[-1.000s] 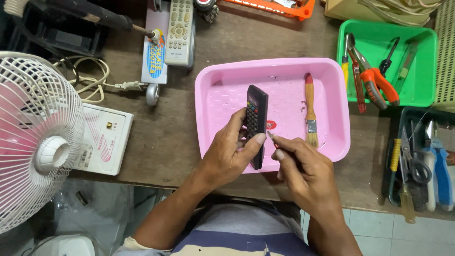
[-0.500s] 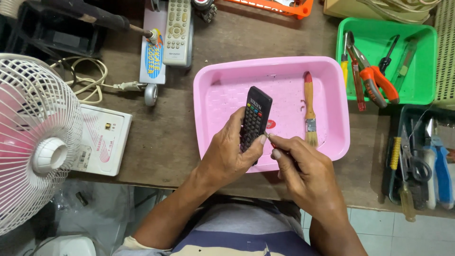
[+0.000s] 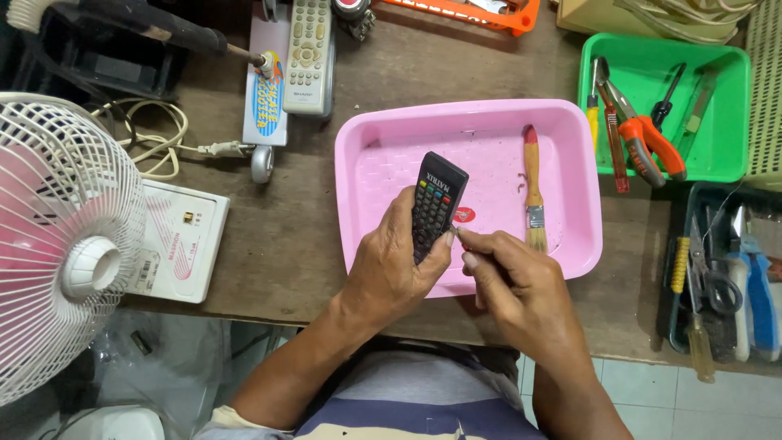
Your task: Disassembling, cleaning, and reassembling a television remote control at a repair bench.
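Black remote control, clasped upright in my left hand above the pink tray; my right hand pinches a thin tool against its lower edge, paintbrush lying nearby.

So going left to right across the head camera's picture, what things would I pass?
White fan → white box → grey remote → black remote in the left hand → paintbrush in the pink tray → green tray of pliers.
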